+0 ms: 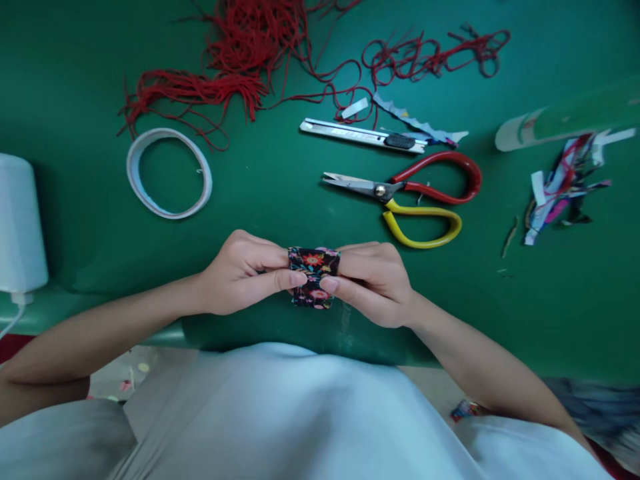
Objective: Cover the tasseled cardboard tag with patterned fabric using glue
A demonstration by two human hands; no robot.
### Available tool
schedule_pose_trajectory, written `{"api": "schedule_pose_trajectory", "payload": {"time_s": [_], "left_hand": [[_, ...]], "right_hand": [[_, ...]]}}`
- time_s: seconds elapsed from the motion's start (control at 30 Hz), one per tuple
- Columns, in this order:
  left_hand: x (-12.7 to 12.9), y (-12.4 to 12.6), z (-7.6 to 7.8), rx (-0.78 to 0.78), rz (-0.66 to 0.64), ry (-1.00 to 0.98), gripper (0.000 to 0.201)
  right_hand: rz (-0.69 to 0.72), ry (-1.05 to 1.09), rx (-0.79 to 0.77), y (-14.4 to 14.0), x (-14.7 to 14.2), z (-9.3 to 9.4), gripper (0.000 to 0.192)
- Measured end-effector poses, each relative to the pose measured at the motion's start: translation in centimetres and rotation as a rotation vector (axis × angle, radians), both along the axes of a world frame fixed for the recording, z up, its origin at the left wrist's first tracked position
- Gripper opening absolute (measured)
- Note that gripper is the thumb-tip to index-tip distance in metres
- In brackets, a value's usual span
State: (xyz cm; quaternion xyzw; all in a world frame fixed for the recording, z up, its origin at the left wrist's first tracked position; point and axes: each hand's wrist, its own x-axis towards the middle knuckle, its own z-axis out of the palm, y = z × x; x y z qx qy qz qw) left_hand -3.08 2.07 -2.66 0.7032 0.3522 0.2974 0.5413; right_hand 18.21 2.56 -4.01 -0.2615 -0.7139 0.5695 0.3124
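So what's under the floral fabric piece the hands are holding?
Below the floral fabric piece, pinched by the left hand and right hand, only green table covering shows. The fabric's underside and the fingertips behind it are hidden.

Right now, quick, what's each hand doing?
Left hand: fingers closed on the left side of the floral fabric piece.
Right hand: fingers closed on its right side.

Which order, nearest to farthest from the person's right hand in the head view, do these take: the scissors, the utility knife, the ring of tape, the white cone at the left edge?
Measured from the right hand:
1. Scissors, just beyond it, slightly right.
2. Utility knife, farther up the green mat.
3. Ring of tape, up to the left.
4. White cone, far left edge.
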Motion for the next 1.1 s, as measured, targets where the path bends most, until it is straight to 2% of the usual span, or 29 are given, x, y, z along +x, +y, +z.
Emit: {"api": "schedule_pose_trajectory", "payload": {"time_s": [0.2, 0.3, 0.4, 0.57, 0.77, 0.93, 1.1], "left_hand": [[0.1, -0.2, -0.2, 0.05, 0.087, 0.008, 0.033], [0.1, -0.2, -0.3, 0.041, 0.128, 0.015, 0.025], [0.0, -0.1, -0.3, 0.006, 0.133, -0.004, 0.02], [0.4, -0.2, -0.2, -0.013, 0.123, 0.02, 0.022], [1.9, 0.0, 0.0, -0.112, 0.265, -0.018, 0.032], [3.3, 0.9, 0.0, -0.104, 0.396, -0.052, 0.042], [3.3, 1.3, -0.7, -0.089, 0.379, -0.066, 0.042]], "right_hand": [[-0.033, -0.012, -0.017, 0.0, 0.1, -0.1, 0.035], [-0.043, -0.006, -0.04, -0.1, 0.1, 0.0, 0.033], [-0.063, 0.002, -0.047, -0.3, -0.1, 0.0, 0.033], [-0.134, 0.011, -0.072, -0.3, -0.1, -0.2, 0.028], [-0.152, -0.064, -0.069, 1.1, 0.4, 0.0, 0.038], [-0.216, -0.129, -0.037, 2.5, 0.9, 0.3, 0.043], [-0.262, -0.127, -0.054, 2.7, 0.9, 0.1, 0.044]]}}
